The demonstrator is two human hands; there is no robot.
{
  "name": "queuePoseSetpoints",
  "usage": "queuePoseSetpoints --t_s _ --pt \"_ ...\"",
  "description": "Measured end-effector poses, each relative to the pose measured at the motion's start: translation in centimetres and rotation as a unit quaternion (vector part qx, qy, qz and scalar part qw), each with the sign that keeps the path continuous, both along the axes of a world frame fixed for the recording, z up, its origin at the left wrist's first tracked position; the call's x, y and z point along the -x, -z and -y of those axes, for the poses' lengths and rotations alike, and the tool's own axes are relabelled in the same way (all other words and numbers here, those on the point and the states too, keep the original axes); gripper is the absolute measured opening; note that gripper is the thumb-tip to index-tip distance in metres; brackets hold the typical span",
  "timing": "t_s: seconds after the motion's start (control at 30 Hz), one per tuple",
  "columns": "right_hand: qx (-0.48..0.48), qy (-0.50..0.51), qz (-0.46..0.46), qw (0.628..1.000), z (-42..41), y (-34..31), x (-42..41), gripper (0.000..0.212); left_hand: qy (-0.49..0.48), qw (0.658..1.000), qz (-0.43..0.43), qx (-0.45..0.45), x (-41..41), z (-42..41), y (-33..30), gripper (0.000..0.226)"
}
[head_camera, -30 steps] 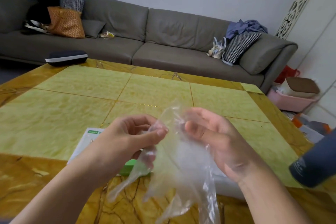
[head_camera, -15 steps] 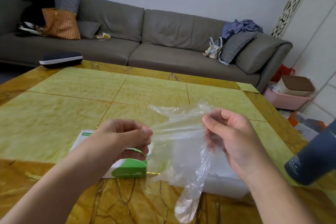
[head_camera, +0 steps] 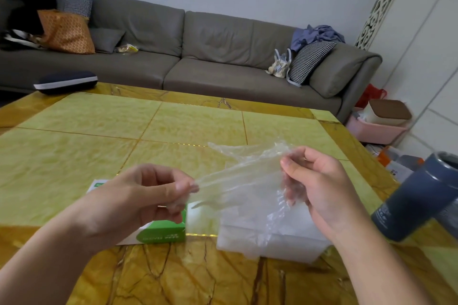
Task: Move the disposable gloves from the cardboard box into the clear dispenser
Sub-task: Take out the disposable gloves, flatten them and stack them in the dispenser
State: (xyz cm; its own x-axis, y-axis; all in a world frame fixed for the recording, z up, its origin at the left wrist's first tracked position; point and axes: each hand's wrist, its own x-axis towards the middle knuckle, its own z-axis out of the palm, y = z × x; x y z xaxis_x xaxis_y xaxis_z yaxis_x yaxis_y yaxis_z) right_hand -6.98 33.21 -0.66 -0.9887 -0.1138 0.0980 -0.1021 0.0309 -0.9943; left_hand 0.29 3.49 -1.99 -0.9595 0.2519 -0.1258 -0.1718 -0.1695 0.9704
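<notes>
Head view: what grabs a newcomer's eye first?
A clear disposable glove stretched in mid-air between the left hand and right hand, each pinching an end, front and centre. Below it on the yellow table sit the green-and-white cardboard box and, right of it, the clear dispenser.

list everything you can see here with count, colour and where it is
disposable glove: one, clear, stretched between both hands above the table
cardboard box: one, green and white, on table under the left hand
clear dispenser: one, translucent white, on table right of the box
table: one, yellow-green with amber border
case: one, dark navy, far left table edge
tumbler: one, dark blue, right edge
sofa: one, grey-brown, behind table
left hand: pinches the glove
right hand: grips the glove
</notes>
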Motion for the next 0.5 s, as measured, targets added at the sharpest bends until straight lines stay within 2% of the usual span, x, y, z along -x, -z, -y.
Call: queuePoseSetpoints --t_s 0.13,0.2,0.23,0.27,0.3,0.37,0.4,0.43,0.47,0.5 --pt "0.017 0.012 0.014 1.000 -1.6 -1.0 -0.1 0.008 -0.106 0.989 -0.006 -0.105 1.0 -2.2 -0.5 0.012" --pt "0.024 0.042 0.034 0.998 -2.9 -1.3 0.0 0.006 -0.173 0.976 -0.026 -0.132 1.8 -3.8 -1.2 0.020" --pt "0.015 0.061 0.045 0.997 -3.5 -1.2 0.2 0.005 -0.213 0.971 -0.052 -0.090 2.0 -4.7 -1.4 0.023" --pt "0.000 0.078 0.055 0.995 -3.8 -0.9 0.4 0.004 -0.263 0.960 -0.096 0.004 1.9 -5.5 -1.6 0.022" --pt "-0.016 0.093 0.067 0.993 -4.1 -0.7 0.5 0.005 -0.315 0.926 -0.163 0.132 1.8 -6.6 -1.8 0.018" --pt "-0.040 0.104 0.091 0.990 -3.9 0.0 0.5 0.010 -0.351 0.801 -0.344 0.343 0.9 -9.5 -2.9 0.018" --pt "-0.058 0.104 0.097 0.988 -3.6 0.3 0.5 0.012 -0.316 0.751 -0.421 0.399 0.7 -11.2 -3.2 0.020" --pt "-0.087 0.107 0.096 0.986 -3.5 0.7 0.4 0.014 -0.249 0.723 -0.463 0.448 0.9 -13.1 -3.2 0.024" --pt "-0.118 0.112 0.092 0.982 -3.3 1.1 0.4 0.015 -0.173 0.715 -0.462 0.496 1.3 -14.9 -2.7 0.027" --pt "-0.148 0.116 0.088 0.978 -3.1 1.4 0.4 0.015 -0.115 0.726 -0.418 0.534 1.8 -16.4 -1.9 0.031"
